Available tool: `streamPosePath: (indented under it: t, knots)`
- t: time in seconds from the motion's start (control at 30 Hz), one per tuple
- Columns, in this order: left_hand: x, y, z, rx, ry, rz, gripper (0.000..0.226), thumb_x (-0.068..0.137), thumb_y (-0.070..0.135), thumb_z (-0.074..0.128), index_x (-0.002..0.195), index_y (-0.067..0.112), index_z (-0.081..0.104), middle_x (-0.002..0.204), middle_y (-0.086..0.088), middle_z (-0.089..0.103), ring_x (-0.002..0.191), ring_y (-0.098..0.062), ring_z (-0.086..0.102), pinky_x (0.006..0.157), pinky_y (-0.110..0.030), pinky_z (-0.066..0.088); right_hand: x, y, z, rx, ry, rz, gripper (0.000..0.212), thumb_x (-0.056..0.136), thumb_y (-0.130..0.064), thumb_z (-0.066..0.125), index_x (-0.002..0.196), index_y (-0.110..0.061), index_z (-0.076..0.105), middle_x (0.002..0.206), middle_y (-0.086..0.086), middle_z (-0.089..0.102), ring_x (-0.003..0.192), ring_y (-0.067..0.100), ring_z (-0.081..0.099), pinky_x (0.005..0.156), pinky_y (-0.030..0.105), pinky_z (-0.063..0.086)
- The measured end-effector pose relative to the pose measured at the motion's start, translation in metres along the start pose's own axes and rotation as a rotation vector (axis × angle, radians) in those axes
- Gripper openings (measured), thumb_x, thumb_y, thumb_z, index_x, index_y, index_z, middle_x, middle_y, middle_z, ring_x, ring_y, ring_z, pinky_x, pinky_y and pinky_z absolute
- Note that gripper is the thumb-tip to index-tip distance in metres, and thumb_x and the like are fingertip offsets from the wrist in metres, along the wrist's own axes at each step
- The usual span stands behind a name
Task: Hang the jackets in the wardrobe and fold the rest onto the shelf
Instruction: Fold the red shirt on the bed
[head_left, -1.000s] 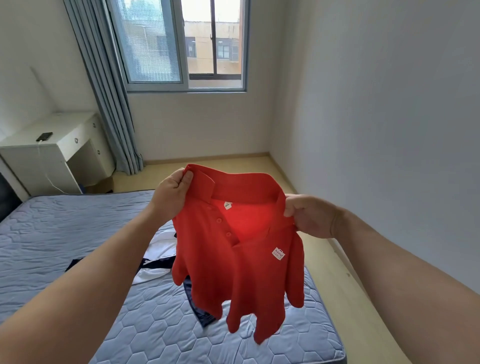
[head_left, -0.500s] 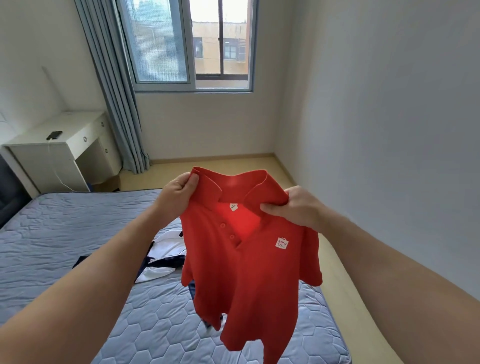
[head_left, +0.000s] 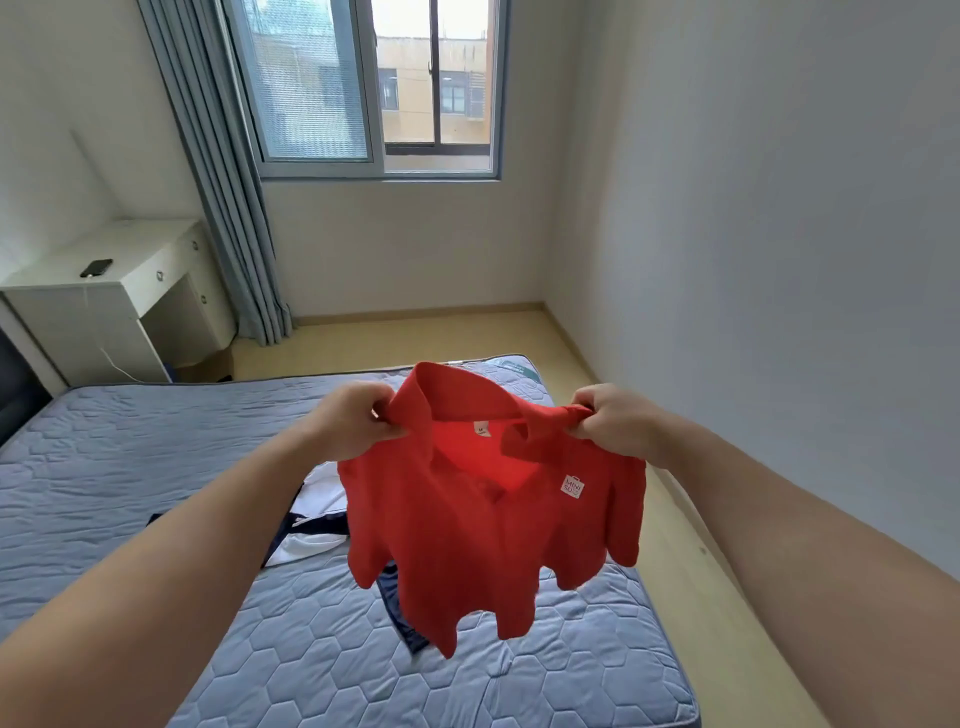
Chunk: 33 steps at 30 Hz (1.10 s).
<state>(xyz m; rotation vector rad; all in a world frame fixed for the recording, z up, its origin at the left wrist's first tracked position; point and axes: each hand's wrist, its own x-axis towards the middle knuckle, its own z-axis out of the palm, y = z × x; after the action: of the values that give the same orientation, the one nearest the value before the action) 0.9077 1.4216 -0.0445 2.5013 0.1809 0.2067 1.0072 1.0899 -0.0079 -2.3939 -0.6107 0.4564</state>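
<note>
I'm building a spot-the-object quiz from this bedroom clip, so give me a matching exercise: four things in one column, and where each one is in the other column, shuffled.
Things
1. red polo shirt
2. phone
3. white and navy garment
4. curtain

Places
A. lying on the mattress
B. hanging beside the window
C. held in the air by the left hand and the right hand
D. on the white desk

Pairs: 1-C, 2-D, 3-A, 4-B
</note>
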Motion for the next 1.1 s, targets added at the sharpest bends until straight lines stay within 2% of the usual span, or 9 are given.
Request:
streamPosePath:
  t: [0.1, 0.2, 0.37, 0.47, 0.53, 0.67, 0.77, 0.93, 1.1]
  knots:
    - [0.002, 0.004, 0.012, 0.043, 0.125, 0.069, 0.012, 0.092, 0.023, 0.071, 0.093, 0.018, 0.061, 0.080, 0.005, 0.065, 0.076, -0.022, 0.061, 0.067, -0.029, 0.044, 0.003, 0.008, 0.001, -0.007, 0.010, -0.016, 0.031, 0.087, -0.037, 0.074, 0.079, -0.008, 0.068, 0.066, -0.003, 0.060, 0.061, 0.013, 0.057, 0.055, 0.022, 0.044]
    - [0.005, 0.008, 0.026, 0.274, -0.112, 0.138, 0.013, 0.093, 0.030, 0.068, 0.096, 0.020, 0.061, 0.088, 0.003, 0.067, 0.088, -0.025, 0.064, 0.072, -0.032, 0.046, 0.001, 0.015, 0.000, -0.027, -0.058, 0.063, 0.039, 0.085, -0.056, 0.072, 0.087, -0.017, 0.077, 0.078, -0.004, 0.075, 0.072, 0.015, 0.073, 0.067, 0.024, 0.057]
    - [0.007, 0.010, 0.033, 0.257, 0.082, 0.096, 0.026, 0.093, 0.027, 0.066, 0.077, 0.022, 0.045, 0.073, 0.000, 0.053, 0.073, -0.029, 0.053, 0.061, -0.035, 0.030, 0.003, 0.031, 0.009, -0.154, 0.024, 0.081, 0.049, 0.087, -0.064, 0.063, 0.083, -0.017, 0.076, 0.077, -0.001, 0.073, 0.074, 0.020, 0.071, 0.067, 0.029, 0.055]
    - [0.010, 0.008, 0.040, 0.176, 0.170, 0.046, 0.032, 0.084, 0.005, 0.061, 0.069, 0.022, 0.037, 0.064, 0.000, 0.046, 0.066, -0.028, 0.045, 0.059, -0.036, 0.025, 0.006, 0.037, 0.013, -0.196, 0.116, 0.067, 0.056, 0.090, -0.064, 0.059, 0.062, -0.016, 0.057, 0.059, -0.002, 0.056, 0.060, 0.020, 0.056, 0.055, 0.030, 0.040]
    - [0.013, 0.010, 0.044, 0.186, 0.027, 0.020, 0.036, 0.080, -0.003, 0.056, 0.066, 0.022, 0.035, 0.065, -0.001, 0.046, 0.067, -0.025, 0.044, 0.056, -0.035, 0.026, 0.008, 0.040, 0.014, -0.154, 0.087, 0.087, 0.055, 0.088, -0.064, 0.062, 0.065, -0.015, 0.058, 0.059, 0.001, 0.055, 0.057, 0.017, 0.053, 0.055, 0.030, 0.040]
    - [0.027, 0.006, 0.050, 0.030, 0.011, -0.092, 0.032, 0.072, -0.015, 0.039, 0.070, 0.016, 0.040, 0.071, -0.016, 0.053, 0.056, -0.027, 0.058, 0.043, -0.028, 0.038, 0.012, 0.051, 0.020, -0.305, 0.141, 0.067, 0.034, 0.090, -0.038, 0.068, 0.063, -0.023, 0.054, 0.068, -0.005, 0.055, 0.078, 0.025, 0.060, 0.063, 0.032, 0.040]
    - [0.038, 0.002, 0.056, -0.101, -0.055, -0.161, 0.035, 0.076, -0.019, 0.035, 0.076, 0.015, 0.043, 0.077, -0.015, 0.047, 0.051, -0.035, 0.063, 0.031, -0.036, 0.049, 0.017, 0.058, 0.026, -0.269, 0.164, 0.067, 0.040, 0.092, -0.037, 0.068, 0.058, -0.026, 0.050, 0.063, -0.009, 0.053, 0.068, 0.020, 0.055, 0.058, 0.030, 0.035]
    - [0.053, -0.009, 0.072, -0.241, -0.046, -0.226, 0.036, 0.087, -0.012, 0.039, 0.098, 0.020, 0.052, 0.095, -0.019, 0.055, 0.061, -0.040, 0.068, 0.053, -0.056, 0.060, 0.022, 0.074, 0.031, -0.236, 0.237, 0.113, 0.041, 0.090, -0.046, 0.069, 0.062, -0.022, 0.050, 0.068, -0.002, 0.055, 0.070, 0.024, 0.054, 0.058, 0.032, 0.032]
    - [0.056, -0.009, 0.092, 0.028, -0.060, -0.089, 0.031, 0.090, -0.002, 0.050, 0.107, 0.016, 0.069, 0.101, -0.012, 0.068, 0.093, -0.033, 0.065, 0.077, -0.032, 0.050, 0.024, 0.093, 0.030, -0.294, 0.169, 0.145, 0.045, 0.088, -0.045, 0.071, 0.062, -0.021, 0.045, 0.066, -0.002, 0.049, 0.071, 0.026, 0.051, 0.059, 0.033, 0.032]
